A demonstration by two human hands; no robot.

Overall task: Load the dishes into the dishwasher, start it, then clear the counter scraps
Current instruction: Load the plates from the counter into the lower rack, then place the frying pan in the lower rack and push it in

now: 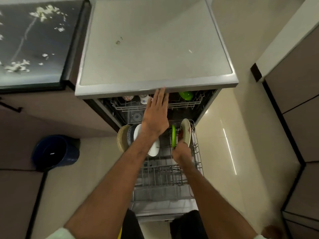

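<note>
The dishwasher (155,87) stands open below me with its lower rack (196,157) pulled out over the door. My left hand (156,114) reaches forward, fingers straight, fingertips at the front edge of the dishwasher's top. My right hand (182,152) is down in the lower rack, gripping the bottom edge of a cream flowered plate (186,130) that stands upright beside a green plate (173,135). At the rack's left stand a white plate (153,149), a dark patterned dish (130,135) and a tan dish (121,138). The upper rack (181,105) holds patterned cups (144,99) and a green bowl (186,95).
A blue bucket (55,150) sits on the floor at the left. A dark patterned glass surface (32,42) lies left of the dishwasher. Small scraps (118,42) dot the dishwasher's top. Cabinets (293,100) line the right side, with pale floor tiles (224,135) between.
</note>
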